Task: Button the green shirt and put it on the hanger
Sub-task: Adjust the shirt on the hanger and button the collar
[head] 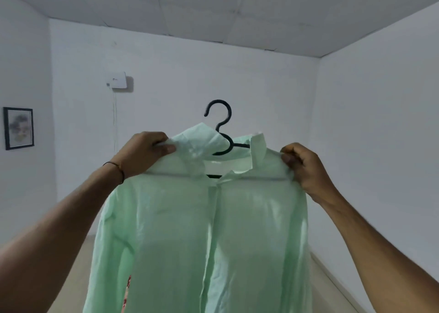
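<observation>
Left hand [147,153]: raised in front of the camera, fingers and thumb curled, pinching the fabric at one shoulder of the green shirt [202,229].
Right hand [301,167]: raised level with the left hand, fingers curled tight, gripping the opposite shoulder of the shirt.
Green shirt: spread between the two hands and hanging straight down below them, clear of any surface. The front faces the camera. The placket runs down the middle with its edges meeting; single buttons are too small to make out.
Collar [257,151]: rumpled and standing up between the hands, one flap near each thumb.
Hanger [218,101]: black, inside the shirt. Its hook rises above the collar, midway between the hands. One arm shows in the neck opening, and the lower bar shows as a dark line through the cloth just below hand level.
Wrist band [120,170]: a thin dark cord round the left wrist.
Patterned cloth [128,289]: a reddish strip at the shirt's lower edge, far below the left hand; what it is cannot be told.
Wall box [118,80]: white, on the far wall above and beyond the left hand, with a thin cable hanging from it.
Framed picture [19,128]: on the side wall, well out to the left of the left hand.
</observation>
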